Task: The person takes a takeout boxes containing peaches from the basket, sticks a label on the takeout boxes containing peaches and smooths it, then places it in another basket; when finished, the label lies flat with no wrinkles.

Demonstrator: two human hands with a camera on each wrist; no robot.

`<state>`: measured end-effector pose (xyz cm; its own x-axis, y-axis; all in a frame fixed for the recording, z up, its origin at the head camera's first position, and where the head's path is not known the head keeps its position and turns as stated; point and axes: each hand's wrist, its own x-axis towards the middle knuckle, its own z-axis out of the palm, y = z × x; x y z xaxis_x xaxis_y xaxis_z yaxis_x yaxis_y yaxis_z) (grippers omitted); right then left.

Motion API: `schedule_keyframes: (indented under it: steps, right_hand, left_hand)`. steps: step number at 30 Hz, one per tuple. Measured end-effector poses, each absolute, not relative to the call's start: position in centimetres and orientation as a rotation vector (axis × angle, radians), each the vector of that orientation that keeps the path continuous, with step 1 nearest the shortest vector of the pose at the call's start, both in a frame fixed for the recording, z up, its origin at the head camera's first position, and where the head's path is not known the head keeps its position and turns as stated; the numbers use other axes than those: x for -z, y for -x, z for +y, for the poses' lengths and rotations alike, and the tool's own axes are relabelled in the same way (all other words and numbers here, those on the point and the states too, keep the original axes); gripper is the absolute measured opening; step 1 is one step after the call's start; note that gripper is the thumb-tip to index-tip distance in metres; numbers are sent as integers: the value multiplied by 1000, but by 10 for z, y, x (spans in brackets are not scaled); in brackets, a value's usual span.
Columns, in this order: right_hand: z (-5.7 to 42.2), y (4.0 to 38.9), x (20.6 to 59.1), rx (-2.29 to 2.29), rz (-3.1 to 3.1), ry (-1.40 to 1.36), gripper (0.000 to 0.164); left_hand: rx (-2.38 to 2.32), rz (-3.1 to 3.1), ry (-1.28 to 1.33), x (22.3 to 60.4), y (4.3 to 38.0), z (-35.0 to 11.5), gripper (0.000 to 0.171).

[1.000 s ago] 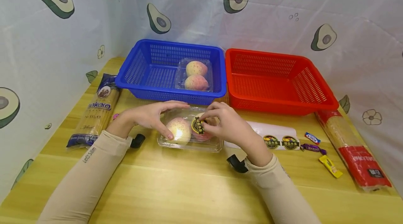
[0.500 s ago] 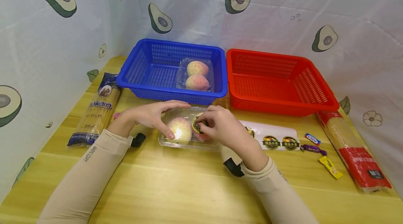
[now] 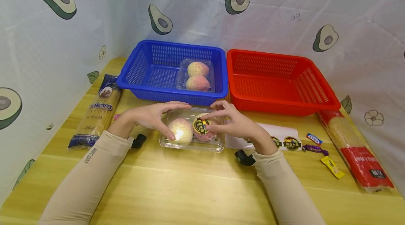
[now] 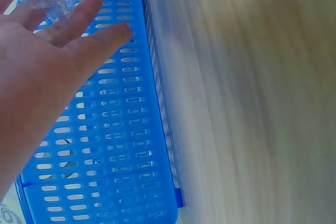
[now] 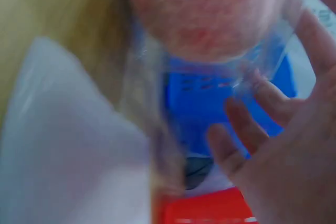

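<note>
A clear plastic fruit box [image 3: 171, 143] with two peaches [image 3: 181, 131] inside lies on the table before me. A round black-and-gold sticker [image 3: 200, 125] is on its lid, over the right peach. My left hand [image 3: 152, 116] holds the box's left side, thumb at the front and fingers at the back edge. My right hand [image 3: 235, 121] is at the right side, its thumb and forefinger spread by the sticker, touching the lid. Blurred in the right wrist view, a peach [image 5: 205, 14] shows close to that hand. The left wrist view shows the fingers [image 4: 100, 45] against clear plastic.
Behind stand a blue basket [image 3: 172, 94] with another box of peaches [image 3: 197, 83] and a red basket [image 3: 281, 107]. A sticker sheet [image 3: 284, 132] lies right, near small candies [image 3: 332, 167]. Pasta packs lie at the left [image 3: 95, 112] and right [image 3: 364, 161].
My right hand has loosened its pinch at the sticker, spread its fingers and shifted slightly right, showing more of the sticker on the lid. The left hand stays on the box.
</note>
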<state>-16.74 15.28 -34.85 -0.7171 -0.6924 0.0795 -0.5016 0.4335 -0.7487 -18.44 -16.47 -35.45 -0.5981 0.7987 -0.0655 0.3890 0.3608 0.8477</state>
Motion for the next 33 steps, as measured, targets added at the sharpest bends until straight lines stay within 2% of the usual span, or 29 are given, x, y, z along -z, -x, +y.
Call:
schedule_keyframes:
  steps: [7, 11, 15, 17, 21, 24, 29, 33]
  right_hand:
    - [160, 176, 369, 1387, 2133, 945, 38]
    - [163, 179, 374, 1479, 2054, 907, 38]
    - [164, 181, 376, 1480, 2083, 924, 38]
    - [164, 181, 376, 1467, 2116, 948, 37]
    - [163, 181, 376, 1471, 2141, 971, 36]
    - [162, 180, 376, 1477, 2158, 989, 36]
    - [159, 177, 376, 1518, 2163, 1023, 34]
    - [157, 174, 370, 1561, 2144, 917, 34]
  left_hand:
    - [-1080, 2292, -1102, 334, 176, -171, 90]
    - [-1402, 2316, -1051, 314, 173, -184, 67]
    - [-1759, 2498, -825, 303, 177, -203, 53]
    - [-1751, 2696, -616, 302, 180, -214, 60]
    - [-1496, 2930, -230, 306, 185, -231, 93]
    - [-1413, 2912, -85, 313, 190, -237, 111]
    - [-1388, 2842, 41, 323, 197, -240, 125]
    - [-1395, 2797, 93, 327, 199, -240, 129]
